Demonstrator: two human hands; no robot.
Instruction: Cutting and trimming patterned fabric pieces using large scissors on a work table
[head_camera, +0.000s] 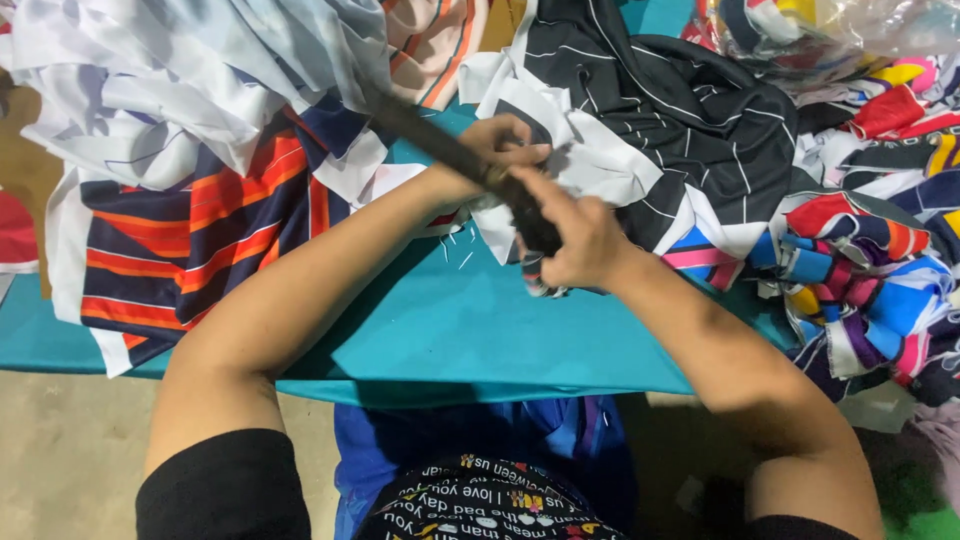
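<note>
One dark strip of cloth (440, 145) is held over the teal-covered bench (470, 330). Its long axis is set on a diagonal, running from the upper left, where it disappears under the white cloth pile (190, 70), down to the lower right, where its end is taken into the right hand (580, 240). The strip is pulled fairly straight between those two points.

Two hands are seen, both belonging to the person wearing the camera. The left hand (500, 145) is closed around the strip near its middle, the fingers being curled over it. The grip of the right hand is also closed on the strip's lower end, with a small striped scrap (535, 275) showing just below the fingers.

Around the hands, several heaps of cloth are laid on the bench: one navy piece with orange stripes (190, 250) at the left, one black garment with thin white lines (690, 120) behind the hands, and one heap of many-coloured scraps (870, 280) at the right. The scraps in that heap cannot be counted.
</note>
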